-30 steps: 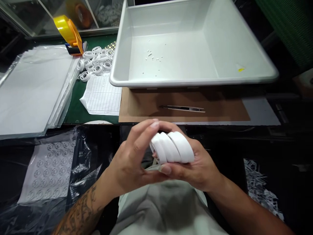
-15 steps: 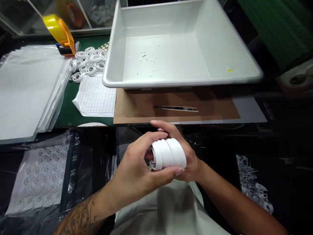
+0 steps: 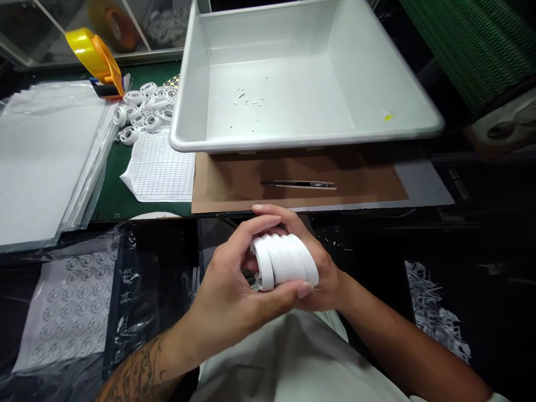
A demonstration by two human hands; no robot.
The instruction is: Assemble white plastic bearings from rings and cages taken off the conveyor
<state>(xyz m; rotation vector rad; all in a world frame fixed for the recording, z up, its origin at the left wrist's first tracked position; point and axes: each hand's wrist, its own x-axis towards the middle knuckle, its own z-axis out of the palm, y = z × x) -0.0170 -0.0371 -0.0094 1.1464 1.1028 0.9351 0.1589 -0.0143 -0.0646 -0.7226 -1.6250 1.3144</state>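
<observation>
A stack of several white plastic rings (image 3: 288, 259) lies sideways between my two hands, in front of the bench edge. My left hand (image 3: 243, 273) is closed round it, thumb along the near side and fingers over the top. Against the stack's right end, my right hand (image 3: 320, 262) cups it, its fingers mostly hidden behind the rings. The leftmost ring stands slightly apart from the others, with a thin gap showing. More white rings (image 3: 151, 121) of the same look lie heaped on the bench at the upper left.
A large white tub (image 3: 285, 146) with small white scraps stands on the bench. Tweezers (image 3: 299, 184) lie on brown cardboard (image 3: 234, 195). Left are a gridded sheet (image 3: 163, 173), a tape dispenser (image 3: 109, 72), stacked plastic sleeves (image 3: 37, 167) and bagged parts (image 3: 71, 307). White scraps (image 3: 438, 312) lie right.
The rings in my hands have shifted: the gap between them now lies farther left, by the end ring. My left fingers have moved slightly left. The view has shifted a little.
</observation>
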